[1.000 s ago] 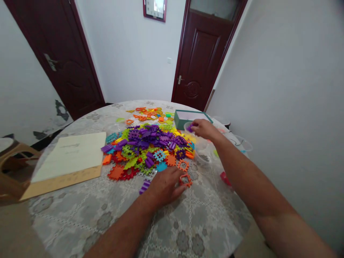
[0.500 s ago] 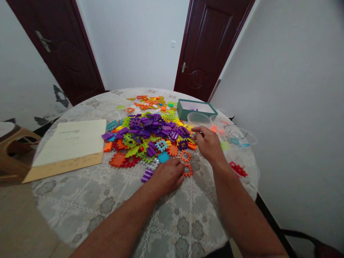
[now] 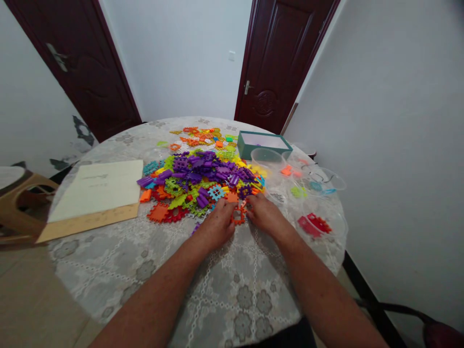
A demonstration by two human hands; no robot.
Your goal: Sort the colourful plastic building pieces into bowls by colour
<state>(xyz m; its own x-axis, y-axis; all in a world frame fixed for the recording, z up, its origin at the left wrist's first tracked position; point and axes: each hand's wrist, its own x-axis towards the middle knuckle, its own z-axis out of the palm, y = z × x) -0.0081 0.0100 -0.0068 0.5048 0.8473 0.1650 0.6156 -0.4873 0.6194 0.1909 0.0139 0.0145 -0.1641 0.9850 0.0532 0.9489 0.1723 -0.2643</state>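
Observation:
My left hand [image 3: 219, 224] rests low at the front edge of the pile, its fingers curled against an orange square building piece with an open middle [image 3: 238, 216]. Close on its right, my right hand [image 3: 266, 212] has bent fingers pinching at a second orange piece [image 3: 244, 203], mostly hidden by the fingertips. Just behind are a solid orange square [image 3: 232, 197], a light-blue lattice piece [image 3: 216, 192] and a dark purple piece [image 3: 245, 192]. The large heap of interlocking plastic pieces [image 3: 199, 169], mostly purple on top, spreads behind both hands.
An open green box [image 3: 246, 149] stands at the back right. Clear round containers [image 3: 268, 155] and red pieces [image 3: 314, 225] lie along the right side. An open paper pad [image 3: 94, 188] is on the left. More orange and yellow pieces [image 3: 203, 137] lie at the back.
My right hand has come down and left from the heap's right edge to beside my left hand. My left hand has shifted slightly left and up, the orange square with it.

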